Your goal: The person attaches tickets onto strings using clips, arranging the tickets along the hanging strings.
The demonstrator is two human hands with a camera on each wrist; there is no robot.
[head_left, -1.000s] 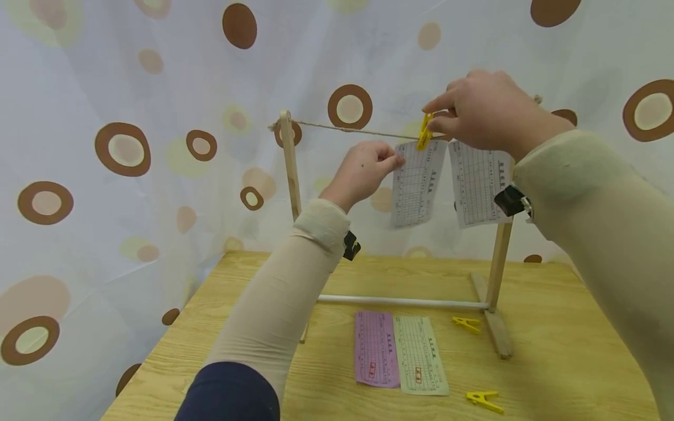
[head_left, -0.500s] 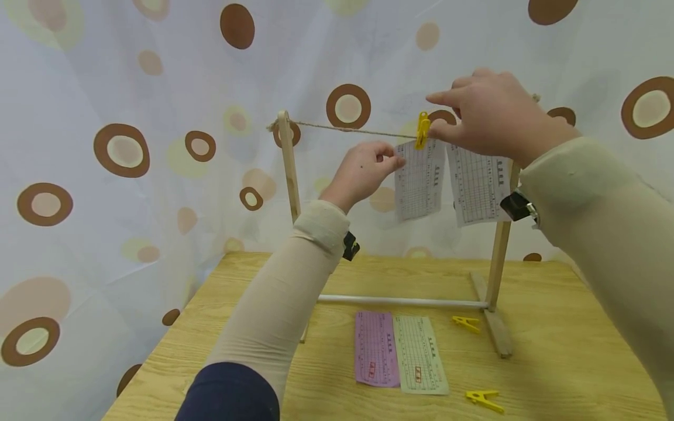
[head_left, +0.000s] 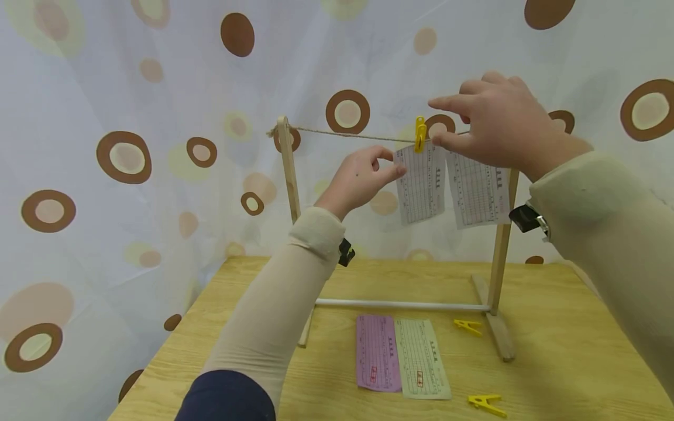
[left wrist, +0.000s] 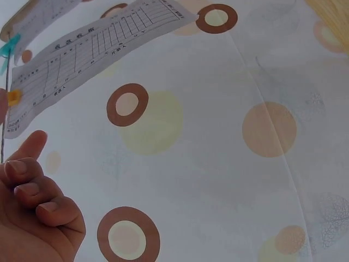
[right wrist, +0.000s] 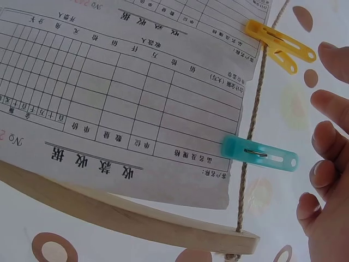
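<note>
A yellow clothespin [left wrist: 14,97] held a printed paper slip [left wrist: 82,57] on a cord [left wrist: 7,73], a teal clothespin [left wrist: 9,47] farther along it; the left hand [left wrist: 35,215], three fingers bent, was near the slip, before circle-patterned cloth [left wrist: 196,180].

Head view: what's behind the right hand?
Below the right hand, the lower part of a white slip shows. Much of its top, a teal clip and some rope are covered; the right wrist view shows that clip holding slip to rope.
</note>
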